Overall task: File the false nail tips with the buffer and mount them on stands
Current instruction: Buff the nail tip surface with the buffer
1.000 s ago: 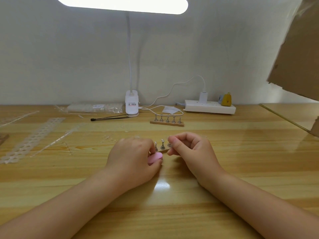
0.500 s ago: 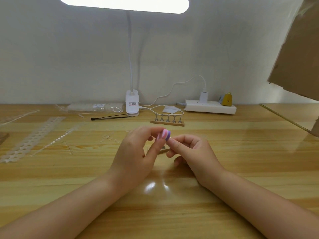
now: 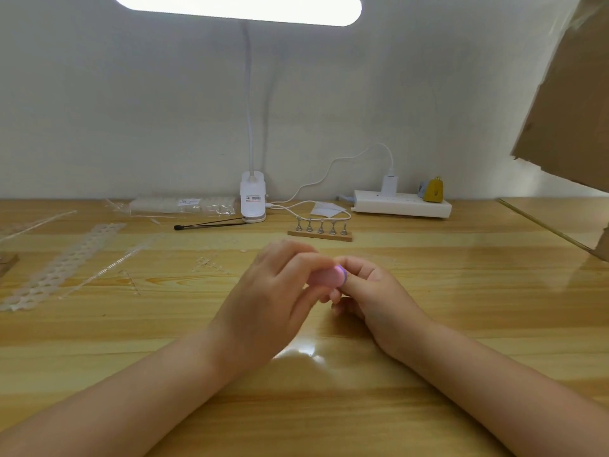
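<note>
1. Filing appears to be the step in hand: a small pink oval foam buffer with a purple edge (image 3: 326, 276) is pinched between the thumb and fingers of the left hand (image 3: 267, 298), raised off the glossy yellow wooden table (image 3: 461, 291), so that its face can be turned against the work.

2. The right hand (image 3: 372, 291) is brought in close beside the buffer, its fingers curled with the tips pressed together at the purple edge. A false nail tip is probably held there for filing, but it is too small and clear to be made out, so what is clamped cannot be told.

3. Both hands are kept together and lifted, which is judged to steady the tiny piece against the abrasive face.

4. Beyond the fingers of both hands, a wooden strip carrying five small metal nail stands (image 3: 320, 229) is set within easy reach, presumably for mounting once filing is done. No nail tips can be seen on it.

5. Well out past the left hand, strips of clear plastic nail-tip sprue (image 3: 62, 265) are laid flat, likely as the supply.

6. Further beyond the hands, a white clip-on desk lamp (image 3: 252, 201) and a white power strip (image 3: 402, 203) are stood by the wall, so that light falls on the work.
</note>
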{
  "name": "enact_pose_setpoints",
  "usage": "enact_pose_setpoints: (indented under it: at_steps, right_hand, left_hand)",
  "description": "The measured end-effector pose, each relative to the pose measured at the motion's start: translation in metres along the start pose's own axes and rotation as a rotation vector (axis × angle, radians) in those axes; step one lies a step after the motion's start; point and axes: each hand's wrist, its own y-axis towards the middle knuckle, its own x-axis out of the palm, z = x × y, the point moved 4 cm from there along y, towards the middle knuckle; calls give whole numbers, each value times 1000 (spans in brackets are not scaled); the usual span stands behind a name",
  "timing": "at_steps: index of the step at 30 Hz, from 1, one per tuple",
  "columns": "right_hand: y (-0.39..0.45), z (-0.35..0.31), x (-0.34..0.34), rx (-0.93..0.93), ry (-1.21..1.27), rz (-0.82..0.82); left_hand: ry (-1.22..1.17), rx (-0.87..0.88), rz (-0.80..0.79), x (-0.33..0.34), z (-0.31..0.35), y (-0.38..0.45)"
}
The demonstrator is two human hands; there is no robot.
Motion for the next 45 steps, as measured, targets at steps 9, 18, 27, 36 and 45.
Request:
enact_pose_setpoints:
  at_steps: [9,18,27,36,45]
  right_hand:
    - [3,1,-2,-7,35,-9]
    - [4,0,-4,-17,66,-1]
    - [2,1,5,43,185,-83]
    - [2,0,5,64,232,-61]
    - [2,1,5,63,239,-80]
  left_hand:
    - [10,16,6,-1,-3,3]
    - [-75,11,54,-7,-9,4]
    - [-107,-44,7,-5,-13,-1]
    - [-92,-80,-6,-5,-15,-4]
    - [-126,-70,-5,-8,-12,-2]
